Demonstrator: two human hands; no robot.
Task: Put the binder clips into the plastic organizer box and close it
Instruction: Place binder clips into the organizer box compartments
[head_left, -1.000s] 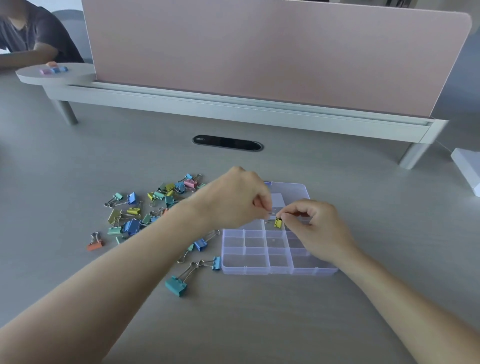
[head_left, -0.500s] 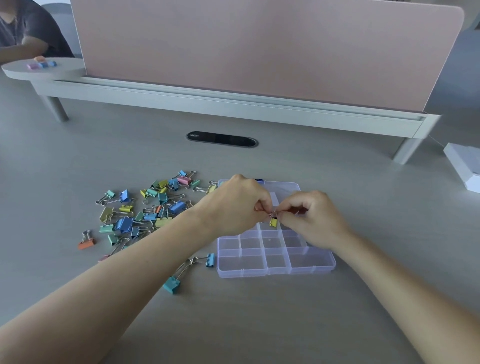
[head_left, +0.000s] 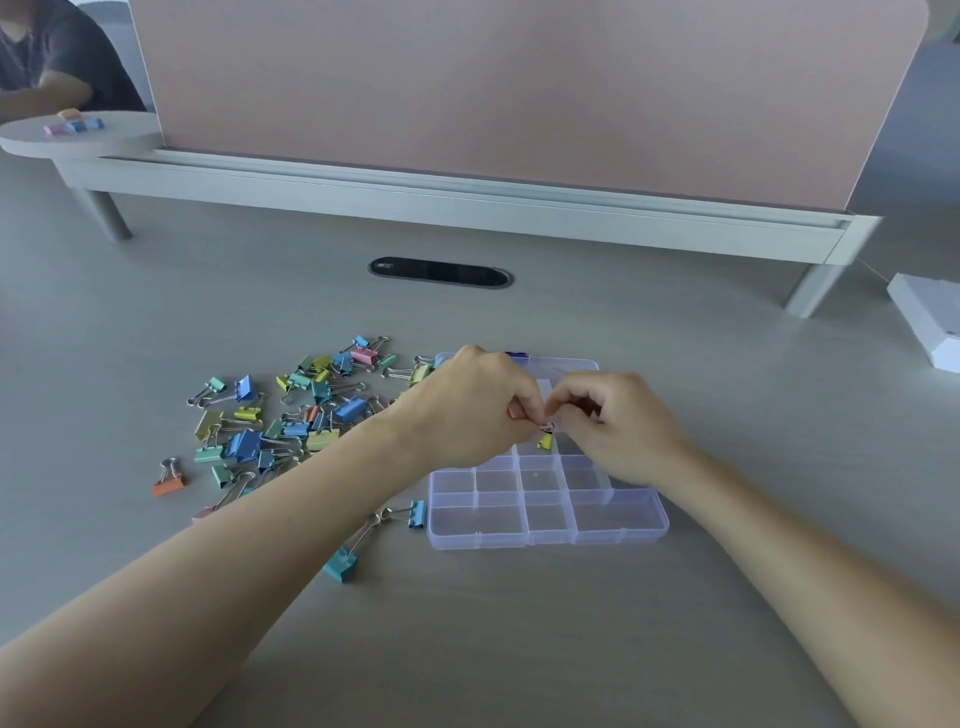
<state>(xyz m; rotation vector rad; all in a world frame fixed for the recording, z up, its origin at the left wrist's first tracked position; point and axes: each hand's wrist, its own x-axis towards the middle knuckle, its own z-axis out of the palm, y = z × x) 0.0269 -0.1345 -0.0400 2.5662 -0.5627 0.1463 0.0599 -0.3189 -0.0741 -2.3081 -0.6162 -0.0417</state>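
Two hands met: left hand (head_left: 467, 410) and right hand (head_left: 621, 423) pinched a small yellow binder clip (head_left: 545, 441) over the open clear plastic organizer box (head_left: 550, 538); pastel binder clips (head_left: 244, 444) lay heaped left.

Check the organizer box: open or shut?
Open. The organizer box shows exposed compartments, lid flat behind it; left hand and right hand pinch a yellow binder clip above.

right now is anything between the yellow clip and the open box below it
Nothing visible. Left hand and right hand pinch the yellow clip over the organizer box, whose compartments beneath it look uncovered.
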